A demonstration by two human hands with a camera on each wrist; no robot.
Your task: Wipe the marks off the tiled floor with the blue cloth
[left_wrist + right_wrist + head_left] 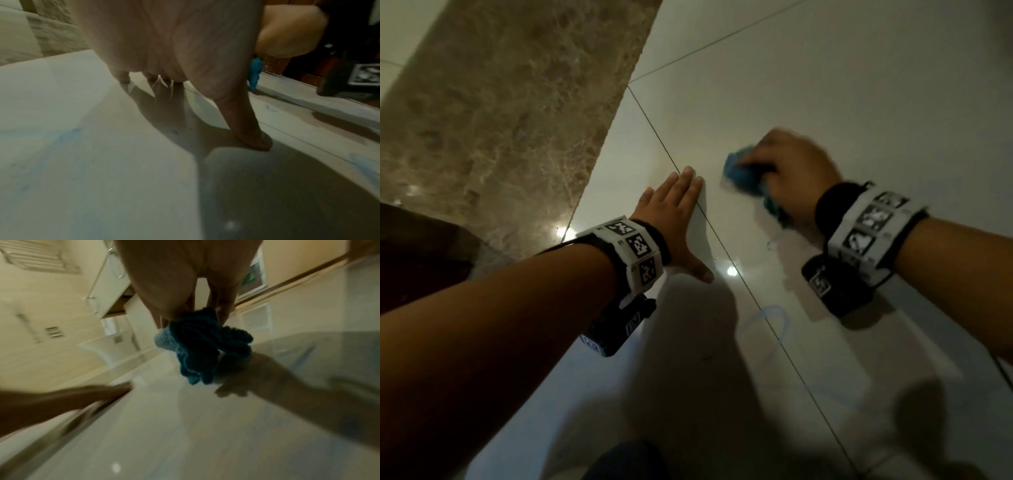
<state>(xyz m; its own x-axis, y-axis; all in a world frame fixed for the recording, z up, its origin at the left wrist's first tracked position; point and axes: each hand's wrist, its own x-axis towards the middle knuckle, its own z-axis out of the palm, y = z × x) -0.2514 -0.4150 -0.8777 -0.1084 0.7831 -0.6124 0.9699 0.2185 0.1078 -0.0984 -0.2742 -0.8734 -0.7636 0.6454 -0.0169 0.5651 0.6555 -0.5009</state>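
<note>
Scrubbing pale tile with the bunched cloth
Right hand point(792, 164) grips the blue cloth point(739, 171); left hand point(674, 219) rests flat, fingers together: press firmly, then work nearer toward the faint blue ring mark point(768, 317)

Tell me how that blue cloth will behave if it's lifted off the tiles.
The blue cloth looks floppy: it is bunched in folds under the right hand, so it would probably droop. It seems light, and unlikely to slide from the grip, given its fuzzy texture.
</note>
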